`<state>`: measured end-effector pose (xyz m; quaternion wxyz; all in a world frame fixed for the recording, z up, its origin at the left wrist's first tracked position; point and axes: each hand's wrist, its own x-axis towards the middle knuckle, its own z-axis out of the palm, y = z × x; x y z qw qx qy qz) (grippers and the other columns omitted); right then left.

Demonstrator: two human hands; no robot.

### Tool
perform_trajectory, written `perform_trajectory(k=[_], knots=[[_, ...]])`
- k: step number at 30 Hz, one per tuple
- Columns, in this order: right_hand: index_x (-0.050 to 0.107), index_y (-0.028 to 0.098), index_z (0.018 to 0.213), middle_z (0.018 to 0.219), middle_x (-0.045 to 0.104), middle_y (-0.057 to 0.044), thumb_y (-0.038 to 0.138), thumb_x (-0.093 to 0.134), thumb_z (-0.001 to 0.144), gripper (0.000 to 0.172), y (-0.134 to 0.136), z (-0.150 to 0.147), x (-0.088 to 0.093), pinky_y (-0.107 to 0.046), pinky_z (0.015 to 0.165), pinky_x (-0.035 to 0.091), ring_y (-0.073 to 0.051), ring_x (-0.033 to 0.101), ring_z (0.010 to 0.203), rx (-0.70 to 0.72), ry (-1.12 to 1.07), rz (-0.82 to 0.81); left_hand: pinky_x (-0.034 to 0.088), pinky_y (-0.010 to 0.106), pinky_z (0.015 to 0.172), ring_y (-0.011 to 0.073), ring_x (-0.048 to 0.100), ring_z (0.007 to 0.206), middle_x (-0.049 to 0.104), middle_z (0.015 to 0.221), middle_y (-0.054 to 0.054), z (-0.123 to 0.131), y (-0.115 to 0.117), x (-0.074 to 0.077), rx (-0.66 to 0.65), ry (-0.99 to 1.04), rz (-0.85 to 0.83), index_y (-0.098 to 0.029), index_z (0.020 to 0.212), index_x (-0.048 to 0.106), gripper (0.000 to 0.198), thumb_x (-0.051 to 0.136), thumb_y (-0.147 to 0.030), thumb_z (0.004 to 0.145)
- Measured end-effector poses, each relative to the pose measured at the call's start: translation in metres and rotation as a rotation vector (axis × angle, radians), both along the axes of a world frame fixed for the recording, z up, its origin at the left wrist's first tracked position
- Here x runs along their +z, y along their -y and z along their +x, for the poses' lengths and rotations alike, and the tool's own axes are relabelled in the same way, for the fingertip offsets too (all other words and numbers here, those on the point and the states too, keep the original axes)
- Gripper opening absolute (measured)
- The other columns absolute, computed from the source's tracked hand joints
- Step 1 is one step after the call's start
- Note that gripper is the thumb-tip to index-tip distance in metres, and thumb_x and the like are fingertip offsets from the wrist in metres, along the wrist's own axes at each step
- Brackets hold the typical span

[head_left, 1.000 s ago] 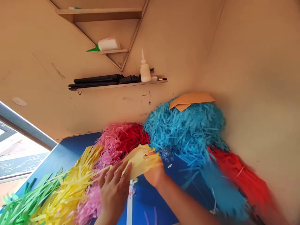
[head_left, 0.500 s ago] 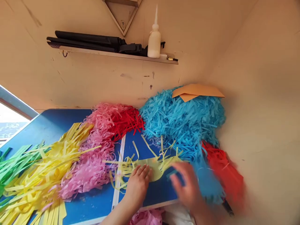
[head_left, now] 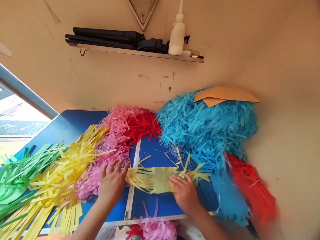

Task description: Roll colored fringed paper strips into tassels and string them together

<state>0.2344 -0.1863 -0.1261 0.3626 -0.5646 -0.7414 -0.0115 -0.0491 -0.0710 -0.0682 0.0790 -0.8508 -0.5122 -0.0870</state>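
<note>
A yellow fringed paper strip (head_left: 160,178) lies flat across the blue table (head_left: 160,206). My left hand (head_left: 113,181) rests open at its left end, fingers spread against the pink shredded paper (head_left: 100,166). My right hand (head_left: 184,193) lies open with its fingers flat on the strip's right end. Neither hand grips anything.
Heaps of cut paper ring the table: green (head_left: 17,173), yellow (head_left: 60,180), red (head_left: 140,125), blue (head_left: 207,126), more red (head_left: 252,196) at right. Tan cards (head_left: 225,95) top the blue heap. A shelf (head_left: 140,51) holds a white bottle (head_left: 177,33). Walls close behind and right.
The yellow strip went from held above the piles to lying stretched flat on the table. My hands moved apart to its two ends. The view tilted downward.
</note>
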Motion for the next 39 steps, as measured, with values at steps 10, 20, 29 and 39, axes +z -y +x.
perform_trajectory(k=[10,20,29,39], knots=[[0.069,0.024,0.094,0.096,0.077,-0.001,0.01,0.06,0.083,0.02,-0.003,-0.006,0.007,-0.037,0.084,0.032,-0.02,0.068,0.089,0.014,0.003,-0.257,0.04,0.054,0.105,0.0272,0.066,0.106,0.073,0.113,0.01,0.091,0.063,-0.023,-0.339,0.205,-0.431,-0.021,0.126,0.059,0.045,0.06,-0.013,0.082],[0.066,0.023,0.073,0.069,0.071,0.001,0.025,0.06,0.089,0.017,-0.025,0.015,0.016,-0.03,0.072,0.032,-0.018,0.062,0.068,-0.244,-0.095,-0.528,0.043,0.038,0.085,0.0226,0.07,0.084,0.076,0.086,0.003,0.082,0.018,-0.024,-0.097,0.249,-0.607,-0.023,0.105,0.067,0.018,0.053,-0.028,0.094],[0.06,0.02,0.065,0.068,0.066,0.002,0.019,0.062,0.085,0.02,-0.033,0.008,0.006,-0.031,0.07,0.024,-0.014,0.059,0.065,-0.347,0.045,-0.43,0.042,0.037,0.083,0.0247,0.072,0.082,0.078,0.085,0.009,0.105,0.004,-0.023,0.012,0.106,-0.594,-0.019,0.088,0.071,0.029,0.043,-0.027,0.095],[0.059,0.02,0.064,0.066,0.064,0.002,0.016,0.06,0.083,0.02,-0.034,0.008,0.004,-0.032,0.072,0.025,-0.015,0.059,0.067,-0.34,0.044,-0.421,0.044,0.036,0.078,0.0251,0.071,0.076,0.077,0.079,0.009,0.107,0.0,-0.02,0.02,0.052,-0.573,-0.019,0.083,0.07,0.03,0.044,-0.03,0.094]])
